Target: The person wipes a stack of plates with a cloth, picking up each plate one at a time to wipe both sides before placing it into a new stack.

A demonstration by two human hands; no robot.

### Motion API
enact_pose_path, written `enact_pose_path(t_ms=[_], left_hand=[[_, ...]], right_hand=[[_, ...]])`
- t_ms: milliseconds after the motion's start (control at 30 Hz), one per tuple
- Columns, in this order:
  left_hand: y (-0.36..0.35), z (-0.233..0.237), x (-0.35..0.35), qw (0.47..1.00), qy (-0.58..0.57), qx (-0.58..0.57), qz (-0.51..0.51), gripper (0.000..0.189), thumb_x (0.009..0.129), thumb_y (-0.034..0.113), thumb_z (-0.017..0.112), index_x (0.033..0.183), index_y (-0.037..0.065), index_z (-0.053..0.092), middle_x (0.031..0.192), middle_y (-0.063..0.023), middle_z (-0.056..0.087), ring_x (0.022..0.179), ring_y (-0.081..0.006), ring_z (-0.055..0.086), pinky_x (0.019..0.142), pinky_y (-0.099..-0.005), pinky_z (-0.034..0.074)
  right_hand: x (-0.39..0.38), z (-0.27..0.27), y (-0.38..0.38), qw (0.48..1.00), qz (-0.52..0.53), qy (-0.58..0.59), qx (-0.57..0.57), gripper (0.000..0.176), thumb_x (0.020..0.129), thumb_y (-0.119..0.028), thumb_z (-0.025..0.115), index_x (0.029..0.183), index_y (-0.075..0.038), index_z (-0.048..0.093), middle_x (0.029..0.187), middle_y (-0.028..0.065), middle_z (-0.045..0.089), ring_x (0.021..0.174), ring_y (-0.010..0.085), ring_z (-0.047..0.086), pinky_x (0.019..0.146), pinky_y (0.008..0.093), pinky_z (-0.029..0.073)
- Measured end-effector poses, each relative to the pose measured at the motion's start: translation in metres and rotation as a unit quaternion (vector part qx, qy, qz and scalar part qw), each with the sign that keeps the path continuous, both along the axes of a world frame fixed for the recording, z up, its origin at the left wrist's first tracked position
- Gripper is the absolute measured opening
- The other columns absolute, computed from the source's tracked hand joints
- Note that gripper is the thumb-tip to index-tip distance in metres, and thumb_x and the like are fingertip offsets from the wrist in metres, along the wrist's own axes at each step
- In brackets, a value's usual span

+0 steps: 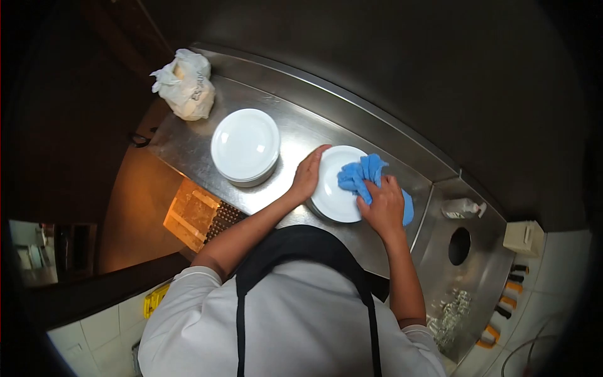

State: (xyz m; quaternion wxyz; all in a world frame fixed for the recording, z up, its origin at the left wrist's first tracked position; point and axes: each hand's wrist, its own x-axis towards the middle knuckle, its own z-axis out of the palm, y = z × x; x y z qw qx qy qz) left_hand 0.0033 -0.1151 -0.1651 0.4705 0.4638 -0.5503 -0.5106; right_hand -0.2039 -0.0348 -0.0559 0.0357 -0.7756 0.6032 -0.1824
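Note:
A white plate [333, 196] lies on top of a short stack on the steel counter. Along its left rim rests my left hand [308, 174], the fingers holding the edge. My right hand [384, 204] is closed on a crumpled blue cloth [355, 178], which presses on the plate's upper right part. More blue cloth [407, 207] shows just right of that hand, flat on the counter. To the left stands a second stack of white plates [245, 144], apart from both hands.
A knotted white plastic bag [188, 88] with writing sits at the counter's far left end. On the right, a sink area has a spray bottle [463, 208], a dark round hole [460, 245] and clustered glassware [451, 319]. Several orange and black handles line the right wall. A raised steel edge [326, 91] runs behind.

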Motion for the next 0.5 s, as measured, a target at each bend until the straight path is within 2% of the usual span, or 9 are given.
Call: enact_pose_path(t_ms=[67, 167, 233, 267, 367, 400, 500], left_hand=[[-0.001, -0.001, 0.0, 0.999, 0.034, 0.037, -0.009, 0.062, 0.112, 0.048, 0.023, 0.136, 0.003, 0.06, 0.129, -0.0169, 0.066, 0.123, -0.0259, 0.061, 0.109, -0.0344, 0.042], [-0.006, -0.002, 0.008, 0.991, 0.09, 0.09, -0.04, 0.069, 0.11, 0.054, 0.021, 0.133, 0.003, 0.062, 0.119, -0.0145, 0.069, 0.114, -0.0226, 0.063, 0.103, -0.0331, 0.045], [-0.012, 0.001, 0.015, 0.985, 0.103, 0.132, -0.052, 0.072, 0.11, 0.055, 0.02, 0.132, 0.002, 0.063, 0.115, -0.0129, 0.07, 0.109, -0.0208, 0.064, 0.101, -0.0326, 0.047], [-0.01, 0.022, 0.017, 0.986, 0.106, 0.112, -0.057, 0.059, 0.11, 0.05, 0.034, 0.13, 0.004, 0.065, 0.112, -0.0142, 0.073, 0.106, -0.0231, 0.068, 0.097, -0.0336, 0.049], [-0.01, 0.031, 0.02, 0.991, -0.122, -0.047, -0.041, 0.042, 0.107, 0.036, 0.05, 0.131, 0.004, 0.064, 0.116, -0.0141, 0.072, 0.106, -0.021, 0.067, 0.095, -0.0327, 0.05], [-0.008, 0.039, 0.019, 0.982, -0.178, -0.054, -0.019, 0.037, 0.096, 0.028, 0.066, 0.125, 0.005, 0.067, 0.116, -0.0182, 0.072, 0.105, -0.0261, 0.069, 0.093, -0.0347, 0.052], [-0.004, 0.065, 0.011, 0.976, -0.217, -0.012, -0.005, 0.034, 0.09, 0.029, 0.072, 0.113, 0.004, 0.071, 0.112, -0.0209, 0.072, 0.103, -0.0312, 0.07, 0.09, -0.0359, 0.053]], right_hand=[[0.022, -0.008, -0.023, 0.999, 0.011, -0.036, -0.015, 0.04, 0.071, -0.023, 0.077, 0.107, -0.006, 0.076, 0.107, 0.0202, 0.067, 0.105, 0.036, 0.06, 0.087, 0.0461, 0.05], [0.062, -0.018, -0.029, 0.991, 0.094, -0.064, -0.067, 0.04, 0.069, -0.022, 0.076, 0.105, -0.004, 0.076, 0.103, 0.0233, 0.067, 0.098, 0.0386, 0.06, 0.084, 0.0475, 0.052], [0.07, -0.011, -0.009, 0.989, 0.13, -0.072, -0.007, 0.043, 0.067, -0.022, 0.077, 0.107, -0.004, 0.075, 0.103, 0.0241, 0.066, 0.101, 0.0403, 0.061, 0.086, 0.0467, 0.052], [0.066, -0.009, 0.003, 0.986, 0.147, -0.083, 0.002, 0.044, 0.067, -0.022, 0.077, 0.108, -0.006, 0.075, 0.103, 0.0244, 0.066, 0.101, 0.0408, 0.061, 0.087, 0.0465, 0.052], [0.042, -0.007, 0.032, 0.98, 0.174, -0.089, 0.022, 0.049, 0.066, -0.025, 0.079, 0.113, -0.012, 0.076, 0.106, 0.0248, 0.066, 0.104, 0.041, 0.062, 0.091, 0.0471, 0.051], [0.032, -0.008, 0.04, 0.98, 0.179, -0.087, 0.029, 0.05, 0.066, -0.026, 0.08, 0.114, -0.014, 0.076, 0.108, 0.0249, 0.066, 0.106, 0.0408, 0.062, 0.093, 0.0474, 0.05], [0.011, -0.02, 0.053, 0.993, 0.097, -0.055, -0.034, 0.053, 0.063, -0.028, 0.08, 0.115, -0.019, 0.076, 0.107, 0.0247, 0.066, 0.106, 0.0417, 0.061, 0.094, 0.0493, 0.049]])
